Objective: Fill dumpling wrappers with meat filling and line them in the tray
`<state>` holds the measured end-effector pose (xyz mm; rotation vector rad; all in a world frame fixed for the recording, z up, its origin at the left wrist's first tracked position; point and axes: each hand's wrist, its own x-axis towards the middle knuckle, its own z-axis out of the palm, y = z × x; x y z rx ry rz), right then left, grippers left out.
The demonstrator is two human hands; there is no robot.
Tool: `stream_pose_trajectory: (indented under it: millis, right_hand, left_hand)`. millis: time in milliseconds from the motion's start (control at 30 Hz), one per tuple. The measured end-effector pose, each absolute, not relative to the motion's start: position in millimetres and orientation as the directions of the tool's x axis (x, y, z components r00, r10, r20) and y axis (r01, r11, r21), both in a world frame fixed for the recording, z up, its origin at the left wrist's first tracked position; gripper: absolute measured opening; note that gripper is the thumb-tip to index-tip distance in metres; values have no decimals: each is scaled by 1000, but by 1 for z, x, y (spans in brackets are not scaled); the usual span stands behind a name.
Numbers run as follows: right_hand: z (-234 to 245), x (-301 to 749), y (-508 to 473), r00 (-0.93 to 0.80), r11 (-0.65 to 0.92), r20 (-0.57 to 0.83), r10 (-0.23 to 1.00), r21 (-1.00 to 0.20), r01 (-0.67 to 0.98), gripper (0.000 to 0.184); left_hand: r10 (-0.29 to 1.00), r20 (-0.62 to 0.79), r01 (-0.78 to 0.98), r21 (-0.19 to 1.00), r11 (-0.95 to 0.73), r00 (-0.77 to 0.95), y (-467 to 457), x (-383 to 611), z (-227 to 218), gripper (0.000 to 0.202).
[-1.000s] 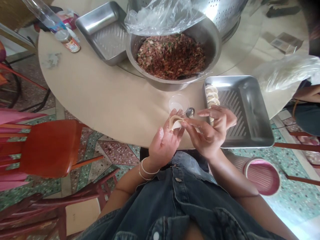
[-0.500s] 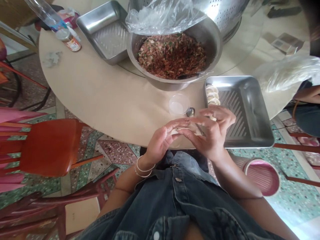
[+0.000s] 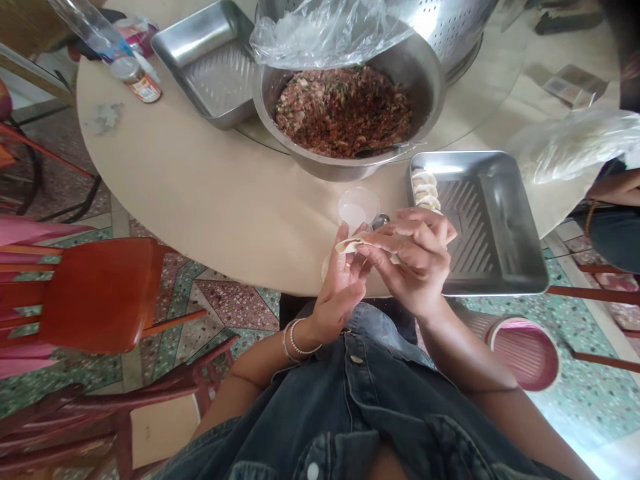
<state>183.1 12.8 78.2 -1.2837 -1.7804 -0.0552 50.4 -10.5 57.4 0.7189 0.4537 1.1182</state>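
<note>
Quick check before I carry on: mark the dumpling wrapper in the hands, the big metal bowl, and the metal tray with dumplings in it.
Dumpling wrapper [image 3: 347, 247], head view: on its exposed pale dough.
Metal bowl [image 3: 334, 172], head view: on its near outer wall.
Metal tray [image 3: 500, 230], head view: on its bare floor.

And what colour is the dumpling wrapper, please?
The dumpling wrapper is pale cream; the head view shows it best.

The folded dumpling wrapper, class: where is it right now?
In the head view, the folded dumpling wrapper is just right of centre, pinched by the right hand at the fingers of the left hand, nearer the body than the clear plastic bowl.
</note>
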Motion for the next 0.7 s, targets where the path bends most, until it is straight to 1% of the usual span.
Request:
stream_pose_trajectory:
  millis: [67, 133, 200, 300, 400, 500, 567, 633, 667, 700]
  right_hand:
    - [78, 183, 14, -55, 467, 667, 743, -457, 757, 41]
    - [78, 183, 15, -72, 470, 667, 742, -441, 764, 46]
    - [80, 183, 15, -102, 480, 674, 731, -402, 780, 39]
    - [82, 182, 14, -139, 496, 687, 713, -354, 793, 22]
    - [84, 183, 13, -180, 515, 679, 712, -330, 791, 18]
    - [85, 185, 13, -200, 527, 663, 721, -338, 780, 17]
    - [87, 186, 14, -173, 514, 652, 738, -378, 770, 24]
    - [88, 187, 16, -161, 502, 640, 751, -395, 770, 35]
    - [88, 188, 17, -170, 503, 636, 752, -388, 772, 38]
    - [89, 189, 17, -186, 513, 635, 749, -379, 771, 36]
  left_hand:
    - [923, 70, -676, 703, 223, 378, -10, 50, 57, 68]
    - [920, 106, -684, 701, 200, 377, -9, 49, 57, 66]
    - [917, 119, -668, 721, 184, 381, -8, 48, 58, 65]
    - [921, 88, -606, 776, 175, 378, -8, 46, 61, 71]
    - [926, 61, -529, 834, 158, 373, -8, 44, 63, 73]
    - [920, 96, -482, 869, 108, 380, -5, 42, 59, 64]
    - [922, 118, -467, 881, 74, 369, -4, 40, 56, 56]
    - [925, 103, -437, 897, 72, 365, -2, 38, 55, 49]
    - [924, 88, -419, 904, 82, 372, -2, 37, 56, 46]
    - [921, 70, -403, 910, 99, 384, -2, 36, 57, 46]
